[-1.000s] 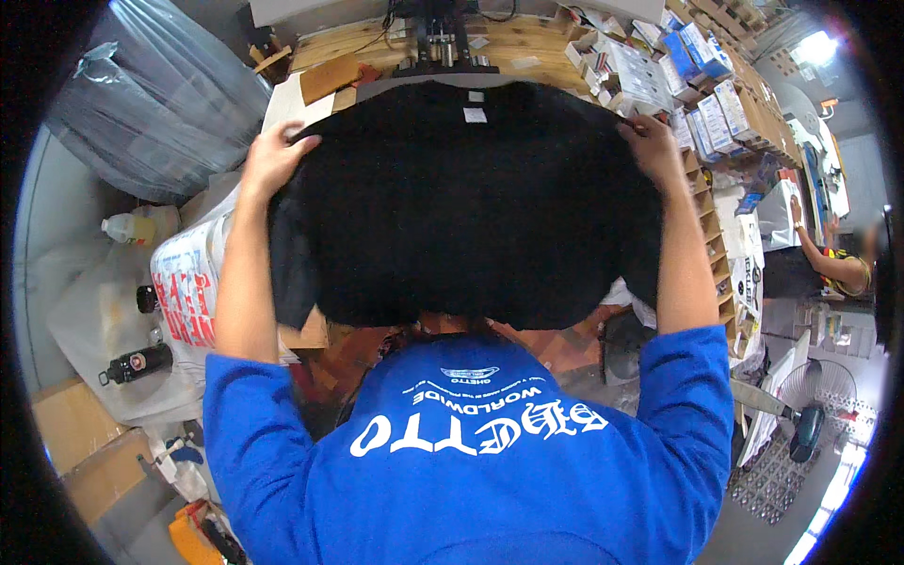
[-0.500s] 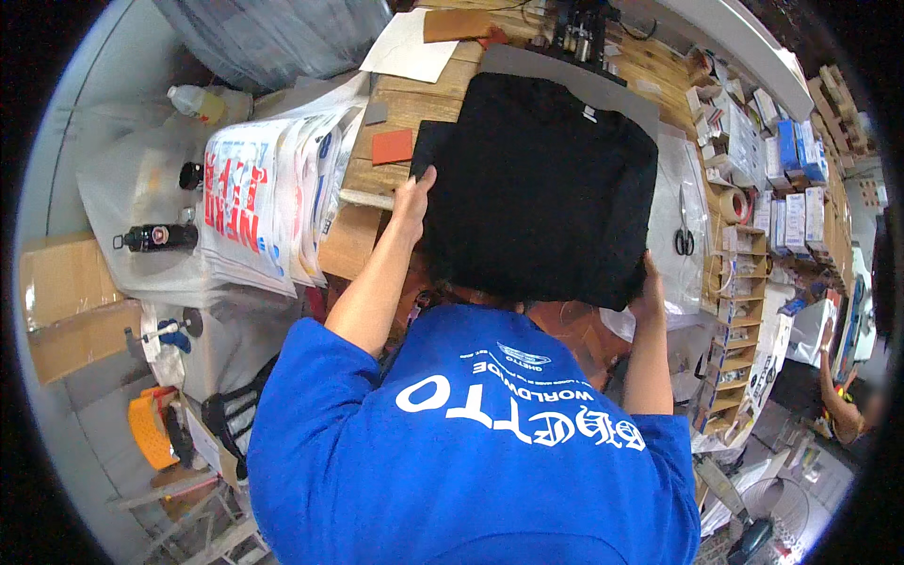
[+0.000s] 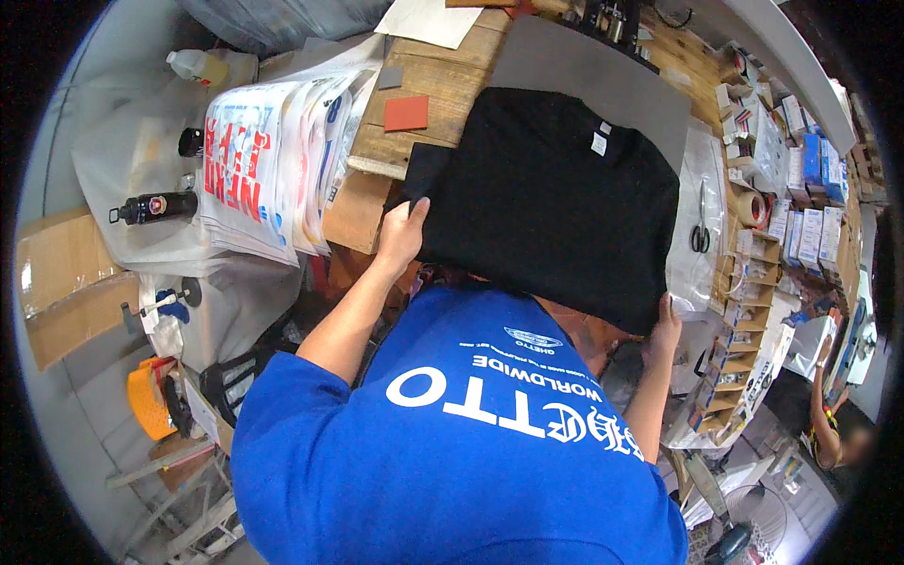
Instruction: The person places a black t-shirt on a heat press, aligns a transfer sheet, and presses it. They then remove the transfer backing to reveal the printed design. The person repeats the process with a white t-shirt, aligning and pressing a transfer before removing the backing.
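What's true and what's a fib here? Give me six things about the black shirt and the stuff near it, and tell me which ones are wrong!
1. The left grip and the right grip both hold the shirt. True.
2. The shirt is yellow. False: it is black.
3. Scissors lie to the right of the shirt. True.
4. The right grip holds the scissors. False: it holds the shirt near its lower right corner.
5. A flat orange-red piece lies on the wooden table. True.
6. That piece is to the right of the shirt. False: it is to the left.
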A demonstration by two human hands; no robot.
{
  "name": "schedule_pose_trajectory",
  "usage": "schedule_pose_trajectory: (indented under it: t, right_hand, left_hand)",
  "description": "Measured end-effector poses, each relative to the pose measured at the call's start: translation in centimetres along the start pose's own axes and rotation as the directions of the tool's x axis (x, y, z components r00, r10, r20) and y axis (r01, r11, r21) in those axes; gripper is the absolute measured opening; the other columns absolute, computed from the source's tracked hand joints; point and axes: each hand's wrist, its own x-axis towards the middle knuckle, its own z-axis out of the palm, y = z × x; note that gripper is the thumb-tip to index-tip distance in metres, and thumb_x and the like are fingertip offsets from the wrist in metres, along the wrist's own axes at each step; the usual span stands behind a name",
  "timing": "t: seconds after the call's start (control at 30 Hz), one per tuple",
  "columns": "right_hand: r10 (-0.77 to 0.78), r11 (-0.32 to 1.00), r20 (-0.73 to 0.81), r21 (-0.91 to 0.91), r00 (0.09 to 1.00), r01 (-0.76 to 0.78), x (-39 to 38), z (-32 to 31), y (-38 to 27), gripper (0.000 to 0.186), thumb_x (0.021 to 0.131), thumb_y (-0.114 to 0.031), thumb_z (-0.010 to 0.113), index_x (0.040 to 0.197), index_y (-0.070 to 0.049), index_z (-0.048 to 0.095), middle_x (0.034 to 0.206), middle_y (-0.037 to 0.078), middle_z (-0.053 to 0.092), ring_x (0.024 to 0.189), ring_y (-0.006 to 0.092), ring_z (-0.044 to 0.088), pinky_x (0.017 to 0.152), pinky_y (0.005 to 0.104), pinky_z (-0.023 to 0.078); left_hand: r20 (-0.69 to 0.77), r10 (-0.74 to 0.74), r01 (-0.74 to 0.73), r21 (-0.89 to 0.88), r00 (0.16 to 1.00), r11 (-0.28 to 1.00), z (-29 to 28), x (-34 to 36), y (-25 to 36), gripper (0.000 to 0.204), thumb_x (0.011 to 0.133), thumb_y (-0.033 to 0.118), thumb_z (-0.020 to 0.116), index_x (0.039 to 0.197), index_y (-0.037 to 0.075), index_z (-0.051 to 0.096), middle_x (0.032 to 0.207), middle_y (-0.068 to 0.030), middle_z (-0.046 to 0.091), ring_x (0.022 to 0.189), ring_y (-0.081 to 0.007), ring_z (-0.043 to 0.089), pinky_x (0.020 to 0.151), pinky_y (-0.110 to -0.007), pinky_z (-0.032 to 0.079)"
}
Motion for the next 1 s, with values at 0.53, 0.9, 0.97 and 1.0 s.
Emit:
schedule_pose_trajectory:
  t: [0.53, 0.9, 0.97, 1.0]
  right_hand:
    - [-0.897, 0.047, 0.311, -0.641, 0.315, 0.766, 0.7, 15.7, -9.9, 0.02, 0.085, -0.015, 0.074, 0.103, -0.006, 0.073, 0.128, 0.014, 0.064, 0.128, 0.0358, 0.053, 0.109, 0.0478, 0.039]
    - [-0.552, -0.075, 0.667, -0.637, 0.5, 0.767, 8.5, 21.1, -19.4, 0.027, 0.087, -0.024, 0.073, 0.108, -0.008, 0.07, 0.105, 0.014, 0.069, 0.112, 0.0349, 0.062, 0.097, 0.0559, 0.044]
    - [-0.587, -0.044, 0.668, -0.591, 0.458, 0.806, 7.8, 20.7, -20.0, 0.026, 0.085, -0.025, 0.074, 0.105, -0.009, 0.072, 0.105, 0.011, 0.07, 0.11, 0.033, 0.064, 0.094, 0.0542, 0.045]
    - [-0.617, -0.032, 0.661, -0.564, 0.427, 0.825, 7.5, 20.6, -20.3, 0.025, 0.084, -0.026, 0.074, 0.104, -0.01, 0.073, 0.105, 0.009, 0.071, 0.11, 0.0321, 0.064, 0.092, 0.0533, 0.046]
  left_hand:
    - [0.239, 0.503, -0.439, 0.837, 0.83, 0.327, -4.1, 21.8, 4.4, 0.083, 0.071, 0.023, 0.087, 0.143, 0.009, 0.049, 0.141, -0.0165, 0.054, 0.135, -0.0379, 0.046, 0.11, -0.049, 0.04]
    - [0.122, 0.624, -0.617, 0.38, 0.772, 0.689, 1.8, 21.2, 17.7, 0.035, 0.095, 0.011, 0.066, 0.127, -0.003, 0.065, 0.122, -0.0167, 0.071, 0.112, -0.0212, 0.067, 0.1, -0.032, 0.049]
    - [0.17, 0.652, -0.669, 0.294, 0.739, 0.682, 8.8, 20.3, 21.3, 0.032, 0.094, 0.013, 0.066, 0.124, 0.001, 0.068, 0.118, -0.0161, 0.072, 0.107, -0.0231, 0.068, 0.096, -0.032, 0.05]
    - [0.235, 0.655, -0.693, 0.325, 0.718, 0.643, 12.1, 20.2, 23.0, 0.032, 0.094, 0.013, 0.066, 0.124, 0.003, 0.069, 0.117, -0.0161, 0.072, 0.105, -0.0246, 0.069, 0.095, -0.033, 0.051]
